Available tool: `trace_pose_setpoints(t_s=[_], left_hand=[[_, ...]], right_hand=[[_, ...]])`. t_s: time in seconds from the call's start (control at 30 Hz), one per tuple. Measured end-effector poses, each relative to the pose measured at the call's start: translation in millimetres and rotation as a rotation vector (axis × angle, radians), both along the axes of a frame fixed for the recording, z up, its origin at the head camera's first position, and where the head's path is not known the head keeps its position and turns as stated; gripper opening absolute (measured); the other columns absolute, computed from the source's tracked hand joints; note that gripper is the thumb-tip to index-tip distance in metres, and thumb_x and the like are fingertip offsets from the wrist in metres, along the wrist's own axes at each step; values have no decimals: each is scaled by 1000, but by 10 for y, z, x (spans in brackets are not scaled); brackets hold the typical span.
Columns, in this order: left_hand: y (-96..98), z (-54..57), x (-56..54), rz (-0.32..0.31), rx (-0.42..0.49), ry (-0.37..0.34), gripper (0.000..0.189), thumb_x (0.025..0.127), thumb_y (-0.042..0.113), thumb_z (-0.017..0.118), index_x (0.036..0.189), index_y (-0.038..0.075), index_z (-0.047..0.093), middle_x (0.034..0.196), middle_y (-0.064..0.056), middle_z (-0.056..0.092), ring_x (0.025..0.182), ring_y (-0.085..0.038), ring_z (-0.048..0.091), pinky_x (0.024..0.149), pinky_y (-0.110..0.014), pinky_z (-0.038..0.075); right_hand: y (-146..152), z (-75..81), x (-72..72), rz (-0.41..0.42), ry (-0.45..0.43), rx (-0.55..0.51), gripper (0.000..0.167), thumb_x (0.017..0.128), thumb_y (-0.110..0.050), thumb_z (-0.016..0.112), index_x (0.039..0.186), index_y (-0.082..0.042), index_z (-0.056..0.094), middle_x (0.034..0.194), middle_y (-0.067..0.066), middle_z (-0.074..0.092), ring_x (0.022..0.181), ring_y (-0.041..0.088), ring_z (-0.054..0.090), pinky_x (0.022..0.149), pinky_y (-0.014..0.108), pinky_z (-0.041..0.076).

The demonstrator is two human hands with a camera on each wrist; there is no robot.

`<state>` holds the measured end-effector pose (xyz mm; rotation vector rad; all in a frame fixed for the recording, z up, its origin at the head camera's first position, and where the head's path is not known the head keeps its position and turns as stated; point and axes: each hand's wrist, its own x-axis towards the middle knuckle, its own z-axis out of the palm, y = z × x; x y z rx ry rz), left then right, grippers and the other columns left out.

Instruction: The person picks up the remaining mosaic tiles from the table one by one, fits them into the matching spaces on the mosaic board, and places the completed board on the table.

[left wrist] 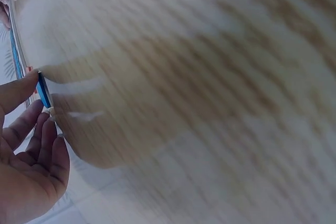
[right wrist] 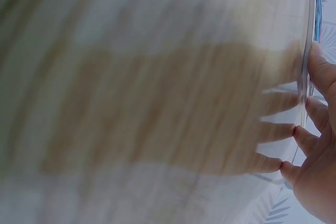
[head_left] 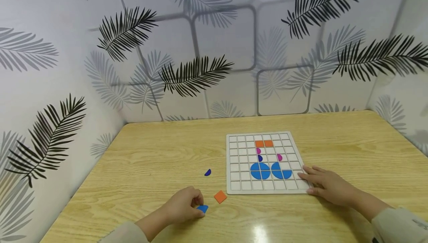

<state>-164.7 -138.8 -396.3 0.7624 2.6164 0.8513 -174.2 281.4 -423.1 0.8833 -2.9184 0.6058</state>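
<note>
Between thumb and fingers my left hand (head_left: 183, 206) pinches a blue quarter-circle tile (head_left: 202, 208), low over the table. In the left wrist view the blue tile (left wrist: 43, 89) shows edge-on. My right hand (head_left: 329, 185) rests with spread fingers at the right edge of a white grid board (head_left: 240, 185). On the board lie two orange squares (head_left: 264, 143), two magenta half circles (head_left: 279, 157), a dark blue half circle (head_left: 260, 158), a full blue circle (head_left: 260, 171) of quarter tiles, and a second blue circle (head_left: 281, 171) lacking its upper right quarter.
A loose orange square (head_left: 220, 197) lies just right of my left hand. Farther back is a loose dark blue half circle (head_left: 208, 172), left of the board. The wooden table (head_left: 160, 154) meets a leaf-patterned wall (head_left: 230, 87) at the back.
</note>
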Motion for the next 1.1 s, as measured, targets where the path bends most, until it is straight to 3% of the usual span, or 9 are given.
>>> trace_pose_setpoints(t_s=[0.1,0.37,0.93,1.1], left_hand=[[3,-2,-1,-2,-7,8,18,69,13,72,75,9,55,75,2,45,68,-10,43,62,-23,39],[20,14,-1,21,12,-58,19,69,8,71,76,7,54,75,0,45,69,-12,44,61,-23,38],[-10,-59,-5,39,183,-167,15,71,2,68,79,7,56,75,1,51,67,-12,47,56,-21,41],[-26,-75,-23,27,251,-236,10,74,4,65,81,7,58,76,0,53,69,-13,48,56,-21,40]], right_hand=[[0,-1,-2,2,-1,-3,48,80,-30,58,119,-2,51,124,24,40,111,47,33,85,57,27],[7,1,-5,-1,-5,-7,49,80,-30,57,119,-2,51,125,24,40,112,47,32,85,58,26],[3,-1,-7,9,-11,13,49,81,-32,56,120,-2,51,125,24,39,112,47,31,85,58,25],[0,6,-6,5,-19,17,49,81,-33,56,120,-4,50,125,24,39,112,47,31,85,58,25]])
